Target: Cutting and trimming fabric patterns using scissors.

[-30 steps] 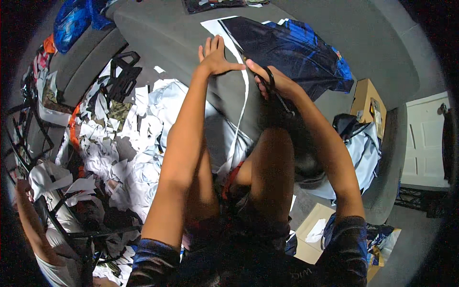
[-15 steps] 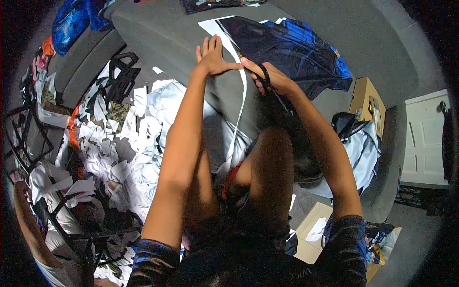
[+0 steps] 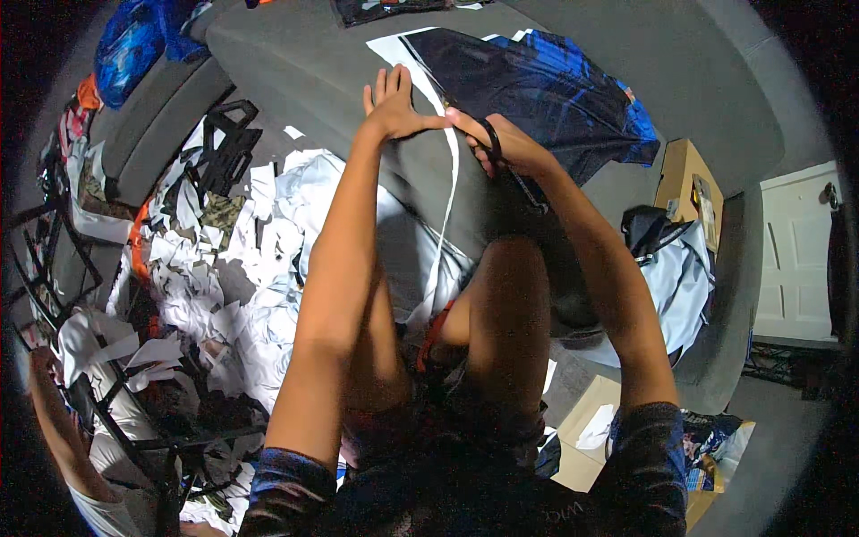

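Dark blue fabric (image 3: 528,94) is laid at one o'clock on grey upholstery (image 3: 286,58), its white strip (image 3: 451,174) apparently steadied by the left hand (image 3: 391,111), splayed at twelve, nothing grasped, while black-handled scissors (image 3: 492,139) are gripped, presumably for control, by the curled right hand (image 3: 516,147).

Both my arms (image 3: 335,268) reach forward past my bent right knee (image 3: 510,264), the left nearly straight, the right elbow bowed outward. Beyond the sofa's (image 3: 295,58) front edge, my left hand (image 3: 389,109) lies palm down, fingers spread, thumb stretched rightward. My right hand (image 3: 503,146) curls in a grip, thumb pointing left, close to my left thumb.
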Motion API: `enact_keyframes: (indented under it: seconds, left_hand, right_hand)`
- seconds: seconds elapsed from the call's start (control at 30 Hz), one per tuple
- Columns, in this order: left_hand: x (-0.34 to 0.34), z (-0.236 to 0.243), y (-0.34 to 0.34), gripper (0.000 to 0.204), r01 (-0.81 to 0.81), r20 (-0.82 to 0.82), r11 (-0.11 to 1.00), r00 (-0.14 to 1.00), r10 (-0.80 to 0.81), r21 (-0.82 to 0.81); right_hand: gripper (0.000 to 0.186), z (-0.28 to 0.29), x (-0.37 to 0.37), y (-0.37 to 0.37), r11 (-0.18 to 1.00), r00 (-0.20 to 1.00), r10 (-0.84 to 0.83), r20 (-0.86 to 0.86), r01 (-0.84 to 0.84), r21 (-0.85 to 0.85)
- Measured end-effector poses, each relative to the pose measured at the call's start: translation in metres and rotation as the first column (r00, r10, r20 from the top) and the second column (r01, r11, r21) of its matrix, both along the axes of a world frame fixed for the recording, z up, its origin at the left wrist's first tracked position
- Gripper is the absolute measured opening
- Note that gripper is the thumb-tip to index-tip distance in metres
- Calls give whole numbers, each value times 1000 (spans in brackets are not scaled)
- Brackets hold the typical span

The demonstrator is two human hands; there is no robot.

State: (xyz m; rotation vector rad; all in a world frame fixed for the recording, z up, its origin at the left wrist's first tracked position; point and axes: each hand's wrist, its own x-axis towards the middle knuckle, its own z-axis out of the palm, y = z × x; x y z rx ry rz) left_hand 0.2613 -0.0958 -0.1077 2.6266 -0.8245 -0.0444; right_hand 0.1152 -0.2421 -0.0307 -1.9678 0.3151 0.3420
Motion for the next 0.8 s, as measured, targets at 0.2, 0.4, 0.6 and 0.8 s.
enact_keyframes:
  seconds: [0.2,0.4,0.6,0.8]
  left_hand:
    - [-1,5,1,122,-11,16,999,1000,10,36]
    - [35,14,2,116,21,-73,988,997,-33,-154]
    - [82,2,4,108,13,94,987,996,2,-161]
    - [94,-5,3,111,24,136,999,990,-29,45]
  right_hand:
    - [59,-5,2,-1,998,998,-33,-50,36,52]
    - [59,-2,-1,-6,997,997,65,-33,-63,42]
    - [62,6,5,-3,987,985,29,-168,-1,164]
    - [64,-1,22,-2,995,989,-9,-146,23,96]
